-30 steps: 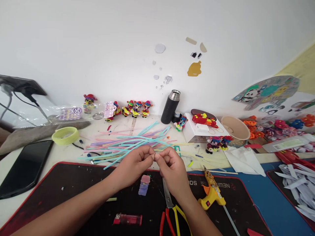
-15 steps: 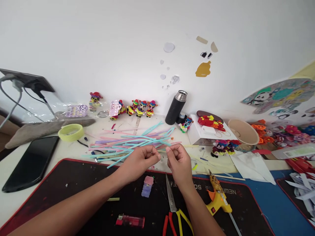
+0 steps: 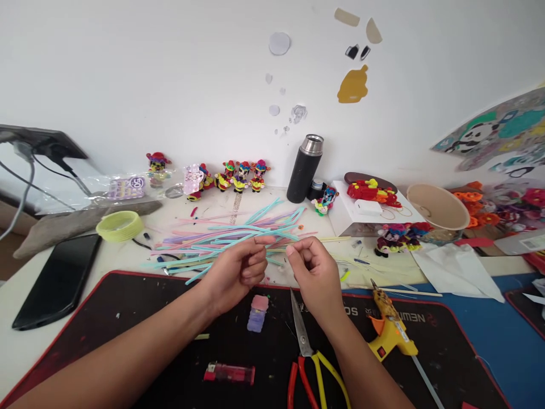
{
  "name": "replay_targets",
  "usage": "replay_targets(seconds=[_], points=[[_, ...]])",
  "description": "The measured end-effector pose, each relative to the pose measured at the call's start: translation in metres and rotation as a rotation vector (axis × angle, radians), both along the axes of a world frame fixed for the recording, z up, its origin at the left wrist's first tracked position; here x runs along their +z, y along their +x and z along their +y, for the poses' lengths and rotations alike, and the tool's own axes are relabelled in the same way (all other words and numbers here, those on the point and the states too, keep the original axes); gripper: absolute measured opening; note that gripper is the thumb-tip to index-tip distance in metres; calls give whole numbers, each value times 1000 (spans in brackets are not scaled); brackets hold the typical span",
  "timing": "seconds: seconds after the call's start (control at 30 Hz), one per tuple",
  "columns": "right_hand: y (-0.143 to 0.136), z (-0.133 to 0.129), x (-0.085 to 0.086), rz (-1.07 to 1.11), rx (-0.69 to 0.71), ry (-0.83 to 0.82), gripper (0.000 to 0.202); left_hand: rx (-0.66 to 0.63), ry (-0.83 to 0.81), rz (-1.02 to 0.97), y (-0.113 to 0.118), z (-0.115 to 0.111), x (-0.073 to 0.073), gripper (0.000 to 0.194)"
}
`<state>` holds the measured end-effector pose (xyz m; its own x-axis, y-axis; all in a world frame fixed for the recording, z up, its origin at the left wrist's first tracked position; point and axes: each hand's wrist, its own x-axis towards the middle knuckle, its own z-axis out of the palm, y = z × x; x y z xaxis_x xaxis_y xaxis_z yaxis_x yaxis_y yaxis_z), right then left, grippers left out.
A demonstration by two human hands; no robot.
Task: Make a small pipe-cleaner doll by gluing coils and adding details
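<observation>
My left hand (image 3: 237,272) is held over the near edge of the pipe-cleaner pile, index finger stretched to the right and the other fingers loosely curled; nothing shows in it. My right hand (image 3: 317,272) faces it across a small gap. Its thumb and index finger are pinched together, and what they hold, if anything, is too small to make out. Behind both hands lie loose pastel pipe cleaners (image 3: 230,232) in blue, pink and purple. Scissors (image 3: 303,338) with red and yellow handles rest on the black mat (image 3: 162,346), close to my right wrist.
A pink-and-purple block (image 3: 258,313) and a red lighter (image 3: 230,373) lie on the mat. Right of my arm is a yellow glue gun (image 3: 394,335). A black flask (image 3: 305,170), small figurines (image 3: 240,177) and a beige bowl (image 3: 438,207) stand behind. At left lie a phone (image 3: 57,281) and yellow-green coil (image 3: 120,226).
My left index finger has straightened out of a pinch toward my right hand. The right hand keeps its pinch. The camera view has tilted down slightly.
</observation>
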<state>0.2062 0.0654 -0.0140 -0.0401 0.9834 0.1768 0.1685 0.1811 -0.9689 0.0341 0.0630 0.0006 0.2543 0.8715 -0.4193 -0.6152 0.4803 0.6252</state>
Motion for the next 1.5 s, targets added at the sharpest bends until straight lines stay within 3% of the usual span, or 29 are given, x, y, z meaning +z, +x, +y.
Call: replay_targets(seconds=[0.2,0.6,0.87,1.5], points=[[-3,-8,0,-174,61,71,15,197,-140,-225,3,1,16,30],[-11,-20,1,-421,201,233,14,158,-62,-332,3,-1,10,56],[-14,-20,-2,-491,215,272,19,119,22,-304,4,-4,5,58],[-13,-22,-3,-500,237,294,18,142,-32,-289,7,-4,3,58]])
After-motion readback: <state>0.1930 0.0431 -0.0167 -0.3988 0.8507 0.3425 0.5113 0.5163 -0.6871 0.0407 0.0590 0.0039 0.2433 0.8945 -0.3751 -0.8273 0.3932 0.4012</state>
